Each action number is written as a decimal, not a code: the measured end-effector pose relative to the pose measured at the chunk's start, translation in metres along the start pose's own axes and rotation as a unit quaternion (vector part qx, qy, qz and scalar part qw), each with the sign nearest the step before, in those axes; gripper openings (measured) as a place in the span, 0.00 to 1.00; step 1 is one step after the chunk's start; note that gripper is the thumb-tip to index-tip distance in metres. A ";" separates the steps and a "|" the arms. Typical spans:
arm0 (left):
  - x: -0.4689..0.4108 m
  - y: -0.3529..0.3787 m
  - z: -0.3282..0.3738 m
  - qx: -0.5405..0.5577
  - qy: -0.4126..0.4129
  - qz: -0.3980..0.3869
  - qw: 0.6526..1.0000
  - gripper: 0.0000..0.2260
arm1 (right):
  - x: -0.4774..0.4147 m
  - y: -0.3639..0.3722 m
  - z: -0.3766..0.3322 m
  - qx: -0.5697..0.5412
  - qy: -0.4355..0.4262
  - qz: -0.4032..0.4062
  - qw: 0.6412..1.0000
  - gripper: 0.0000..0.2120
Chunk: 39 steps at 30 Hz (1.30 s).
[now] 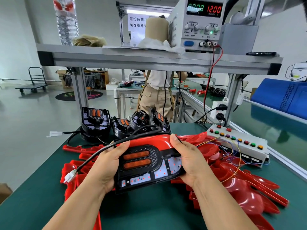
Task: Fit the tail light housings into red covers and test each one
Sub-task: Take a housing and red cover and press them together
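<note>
Gripping a black tail light housing (146,165) with both hands: at its left end with the left hand (108,165), at its right end with the right hand (187,161), thumbs on top. Held just over the green bench (149,209), against a red cover (149,141) along its far edge. Trailing left from the housing, a black cable (99,151) ending in a white connector (70,176). Behind the housing, more black housings (96,120); right of it, a heap of red covers (240,188) and a button box (240,143).

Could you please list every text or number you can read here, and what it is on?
"12.00", red digits on the grey bench power supply.
"尾灯后壳", white paper sign, end hidden.
"装饰框组", same sign, end hidden.
Green digits, knob labels: too blurred.
</note>
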<state>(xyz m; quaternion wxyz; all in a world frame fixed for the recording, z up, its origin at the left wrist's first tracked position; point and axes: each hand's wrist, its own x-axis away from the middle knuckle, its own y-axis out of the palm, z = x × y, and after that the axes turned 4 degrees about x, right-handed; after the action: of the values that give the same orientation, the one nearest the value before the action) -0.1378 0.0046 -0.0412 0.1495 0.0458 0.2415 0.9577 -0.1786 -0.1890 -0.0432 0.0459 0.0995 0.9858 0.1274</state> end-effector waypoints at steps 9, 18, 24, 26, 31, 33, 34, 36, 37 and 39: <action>0.000 -0.001 0.001 0.023 0.024 -0.022 0.999 0.20 | 0.001 0.001 -0.001 -0.027 0.018 -0.017 0.999 0.24; 0.003 0.005 -0.004 0.021 0.025 0.000 0.999 0.24 | 0.005 0.004 -0.002 -0.001 0.035 -0.019 0.999 0.25; 0.003 0.006 -0.006 0.026 0.033 0.012 0.999 0.22 | 0.004 0.006 0.000 -0.006 0.024 -0.001 1.000 0.24; 0.003 0.005 -0.005 0.026 0.037 0.005 0.999 0.21 | 0.004 0.006 0.000 -0.006 0.021 -0.001 1.000 0.22; 0.003 0.003 -0.006 0.027 0.042 -0.010 0.999 0.18 | 0.005 0.002 -0.004 -0.014 0.015 -0.027 0.999 0.19; 0.002 0.003 -0.006 0.029 0.045 -0.013 0.998 0.18 | 0.006 0.001 -0.004 -0.016 0.015 -0.031 0.999 0.20; 0.002 0.003 -0.005 0.030 0.046 -0.014 0.998 0.17 | 0.006 0.001 -0.004 -0.017 0.014 -0.031 0.999 0.21; 0.002 0.002 -0.004 0.030 0.047 -0.015 0.998 0.17 | 0.005 0.001 -0.003 -0.024 0.012 -0.028 0.999 0.22; 0.002 0.003 -0.003 0.030 0.047 -0.016 0.998 0.18 | 0.005 0.001 -0.003 -0.030 0.014 -0.027 0.999 0.24; 0.003 0.002 -0.002 0.028 0.049 -0.019 0.998 0.17 | 0.005 0.001 -0.002 -0.041 0.019 -0.029 0.999 0.26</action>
<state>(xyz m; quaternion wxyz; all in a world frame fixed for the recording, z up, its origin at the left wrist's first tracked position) -0.1415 0.0026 -0.0419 0.1543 -0.0012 0.2761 0.9487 -0.1832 -0.1872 -0.0409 0.0348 0.0668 0.9829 0.1681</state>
